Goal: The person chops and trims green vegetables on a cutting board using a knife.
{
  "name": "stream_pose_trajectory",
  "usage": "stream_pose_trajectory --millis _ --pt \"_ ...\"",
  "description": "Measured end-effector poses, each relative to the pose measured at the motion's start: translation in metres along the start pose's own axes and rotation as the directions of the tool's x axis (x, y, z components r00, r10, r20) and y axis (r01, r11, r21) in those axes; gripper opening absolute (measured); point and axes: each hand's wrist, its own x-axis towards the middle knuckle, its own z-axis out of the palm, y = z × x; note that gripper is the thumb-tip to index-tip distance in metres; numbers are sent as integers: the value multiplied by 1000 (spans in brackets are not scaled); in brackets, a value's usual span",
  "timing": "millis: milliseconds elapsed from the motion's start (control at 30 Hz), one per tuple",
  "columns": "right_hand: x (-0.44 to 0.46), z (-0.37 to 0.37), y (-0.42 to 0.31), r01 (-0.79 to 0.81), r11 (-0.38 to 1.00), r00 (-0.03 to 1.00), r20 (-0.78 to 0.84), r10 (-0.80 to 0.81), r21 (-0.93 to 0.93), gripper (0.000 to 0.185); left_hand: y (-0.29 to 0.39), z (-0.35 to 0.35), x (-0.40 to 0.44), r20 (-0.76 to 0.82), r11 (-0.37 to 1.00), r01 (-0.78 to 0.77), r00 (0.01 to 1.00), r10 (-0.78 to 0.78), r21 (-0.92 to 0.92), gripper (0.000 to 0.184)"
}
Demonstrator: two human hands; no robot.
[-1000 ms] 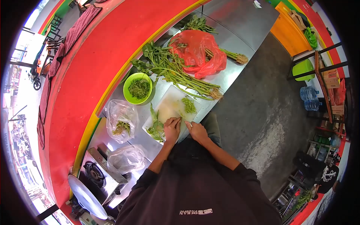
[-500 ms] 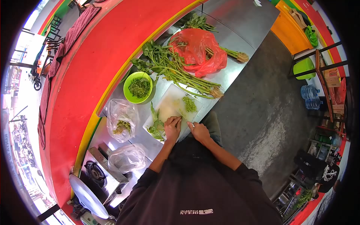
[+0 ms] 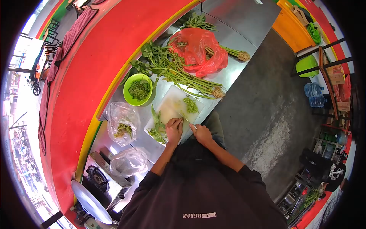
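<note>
My left hand [image 3: 174, 130] presses closed fingers on green stems at the near edge of a white cutting board [image 3: 170, 106]. Just right of it, my right hand [image 3: 201, 134] is wrapped round the handle of a knife [image 3: 184, 117], whose thin blade points up-left over the board. Chopped green pieces [image 3: 190, 105] lie in a pile at the board's right. Leafy stems [image 3: 157, 131] rest along its left side. Beyond the board are long-stemmed greens with roots [image 3: 190, 82] and a green bowl [image 3: 127, 94] holding chopped greens.
A red plastic bag [image 3: 198, 49] lies over more greens at the back of the metal counter [image 3: 244, 30]. On the left are a clear bag with greens [image 3: 116, 114], another clear bag [image 3: 129, 162], a gas stove [image 3: 108, 173] and a round metal lid [image 3: 89, 200].
The whole view has shifted slightly. Both hands stay close together at the board's near edge, with only slight movement of the knife.
</note>
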Motion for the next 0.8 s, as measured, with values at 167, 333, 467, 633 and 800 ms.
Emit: stream_pose_trajectory --millis 167,333,467,633,800 --pt "12 -3 -13 -18 1000 1000 26 17 19 66 0 -2 2 13 1000 -24 1000 24 15 16" --pt "1 -4 -6 -16 1000 1000 15 15 16 65 -6 1 2 15 999 5 1000 -5 -37 17" --pt "8 6 -2 -17 1000 1000 7 17 -9 64 -2 0 1 5 1000 -7 1000 7 -2 17" --pt "20 9 -12 48 998 998 -48 -50 -29 68 -3 1 0 -7 999 -37 999 37 38 16" --pt "6 -1 -8 6 1000 1000 -3 -6 29 68 -12 6 -2 -16 999 0 1000 -1 -51 15"
